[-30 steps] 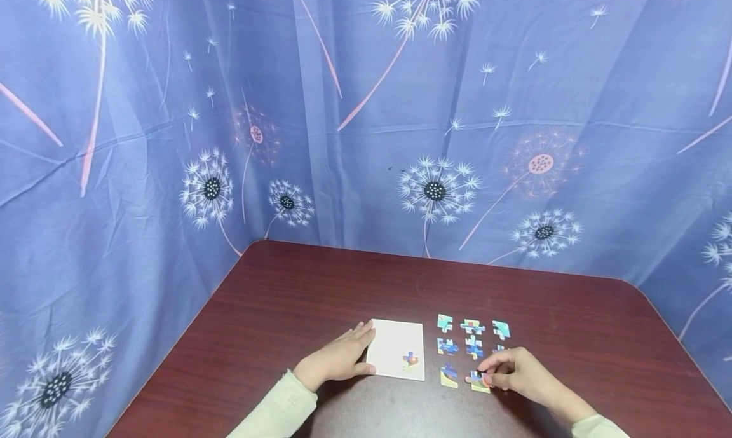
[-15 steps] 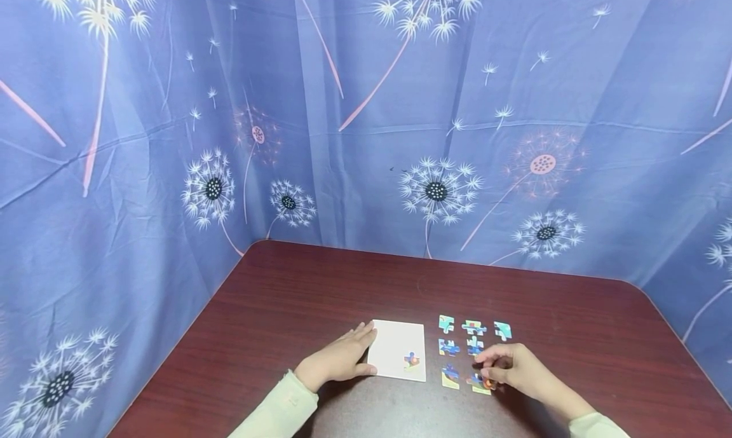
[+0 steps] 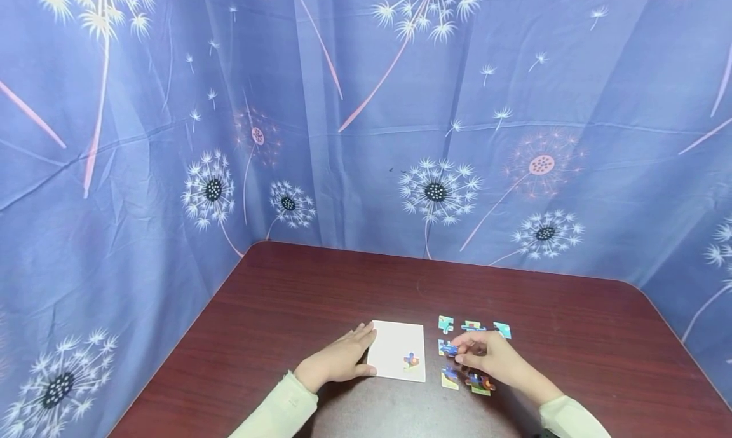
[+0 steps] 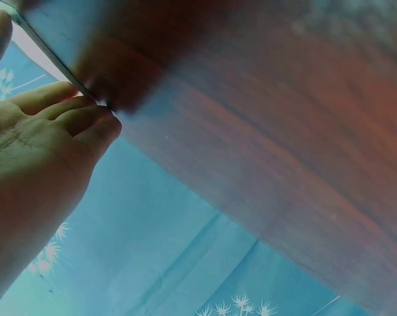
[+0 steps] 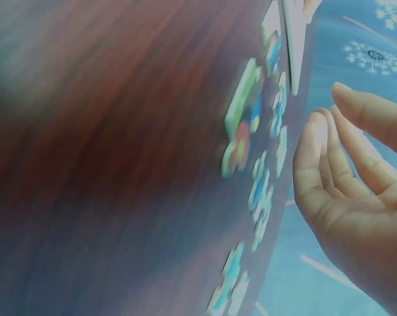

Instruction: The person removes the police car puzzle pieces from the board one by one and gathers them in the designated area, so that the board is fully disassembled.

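Observation:
A white square board (image 3: 394,346) lies on the table with one blue, red and yellow jigsaw piece (image 3: 411,361) at its lower right. My left hand (image 3: 338,356) rests along the board's left side, fingertips at the upper corner and thumb at the lower edge. To the right of the board, loose picture pieces lie in rows. My right hand (image 3: 490,356) hovers over them, fingertips right at the blue piece (image 3: 447,347) in the middle row. The right wrist view shows a gap between its thumb and fingers, with nothing held. The hand hides part of the middle row.
Nearer me lie a yellow-blue piece (image 3: 450,377) and a piece with a red flower (image 3: 480,383). Pale blue pieces (image 3: 445,324) form the far row. A blue dandelion-print curtain (image 3: 366,139) stands behind and left of the dark red wooden table (image 3: 320,292).
My right hand has left the red-flower piece and moved away from me and leftward to the blue middle-row piece. My left hand and the board stay in place.

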`<state>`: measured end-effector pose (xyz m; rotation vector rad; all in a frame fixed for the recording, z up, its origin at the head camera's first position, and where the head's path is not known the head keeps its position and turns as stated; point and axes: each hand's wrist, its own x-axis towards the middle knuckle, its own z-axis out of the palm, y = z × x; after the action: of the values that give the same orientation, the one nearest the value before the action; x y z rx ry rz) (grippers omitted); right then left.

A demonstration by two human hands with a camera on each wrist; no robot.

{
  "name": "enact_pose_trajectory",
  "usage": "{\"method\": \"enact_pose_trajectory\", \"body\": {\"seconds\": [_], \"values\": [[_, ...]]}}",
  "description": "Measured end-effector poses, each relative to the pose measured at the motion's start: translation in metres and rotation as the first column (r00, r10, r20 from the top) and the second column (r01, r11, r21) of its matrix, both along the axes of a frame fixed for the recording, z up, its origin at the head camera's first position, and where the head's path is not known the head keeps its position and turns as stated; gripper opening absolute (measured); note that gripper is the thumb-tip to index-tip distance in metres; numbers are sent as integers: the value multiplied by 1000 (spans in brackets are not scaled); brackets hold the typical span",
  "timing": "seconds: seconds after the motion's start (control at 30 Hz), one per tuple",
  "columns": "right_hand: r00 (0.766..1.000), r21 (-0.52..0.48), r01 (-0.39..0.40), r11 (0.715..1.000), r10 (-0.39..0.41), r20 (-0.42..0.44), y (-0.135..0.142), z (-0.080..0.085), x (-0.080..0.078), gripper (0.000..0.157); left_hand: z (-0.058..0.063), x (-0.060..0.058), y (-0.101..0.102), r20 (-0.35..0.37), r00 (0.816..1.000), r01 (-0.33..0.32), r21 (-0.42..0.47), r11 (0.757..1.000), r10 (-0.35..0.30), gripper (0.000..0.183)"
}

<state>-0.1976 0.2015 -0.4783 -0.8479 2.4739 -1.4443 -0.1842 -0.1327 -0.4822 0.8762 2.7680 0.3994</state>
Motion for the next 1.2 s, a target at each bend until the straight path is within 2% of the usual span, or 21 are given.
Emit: {"method": "enact_pose_trajectory", "body": {"seconds": [0.1,0.17,0.3,0.33,0.5,0.57,0.73,0.97,1.2], "values": [[1000,-16,-13,1000,13,7,-9,0,-3,22,0,0,0,-6,1000,1,-1,1000,-1,73],[999,-24,-12,1000,13,43,-14,-1,-5,23,0,0,0,-8,1000,0,-2,1000,0,73],[996,-15,-8,1000,9,89,-26,1,-8,26,0,-1,0,-9,1000,-4,-1,1000,4,73],[995,-8,-8,1000,9,96,-30,5,-6,26,0,0,0,-8,1000,-5,-1,1000,5,73],[992,-2,-39,999,39,119,-44,3,-8,29,0,0,0,-8,1000,-6,-1,1000,6,73],[992,-1,-61,998,60,112,-47,-4,-12,28,-1,0,1,-9,1000,-3,-1,1000,3,73],[991,-7,-102,995,102,89,-59,-7,-14,28,-2,0,1,-11,1000,3,-2,1000,-3,73],[987,42,-95,995,88,137,-71,-10,-14,29,1,0,1,-15,1000,6,8,1000,-6,72],[984,76,-108,991,96,147,-74,-10,-14,33,1,1,0,-14,1000,4,-1,1000,-4,73]]}}
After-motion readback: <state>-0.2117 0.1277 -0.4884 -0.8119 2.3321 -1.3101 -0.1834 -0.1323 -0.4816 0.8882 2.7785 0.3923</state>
